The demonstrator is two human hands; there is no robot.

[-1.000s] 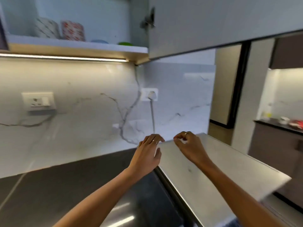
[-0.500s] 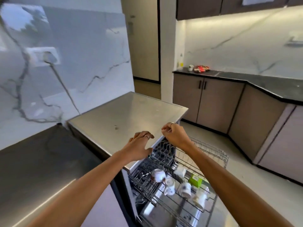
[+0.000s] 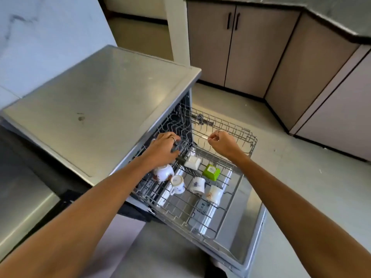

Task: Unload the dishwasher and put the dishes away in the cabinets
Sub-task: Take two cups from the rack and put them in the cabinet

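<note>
Here a person leans over an open dishwasher with its upper rack [image 3: 218,201] pulled out above the lowered door [image 3: 244,235]. The left hand [image 3: 162,150] hovers low over the rack's back left corner, fingers curled and holding nothing; whether it touches the wires I cannot tell. The right hand [image 3: 221,142] hangs above the rack's far edge, loosely closed and empty. Four patterned cups [image 3: 177,184] lie tipped in the rack, with a white dish [image 3: 192,162] and a green container [image 3: 211,172] just behind them. The cups sit close together, so lifting one carelessly could knock its neighbour, or catch a handle on the wires.
</note>
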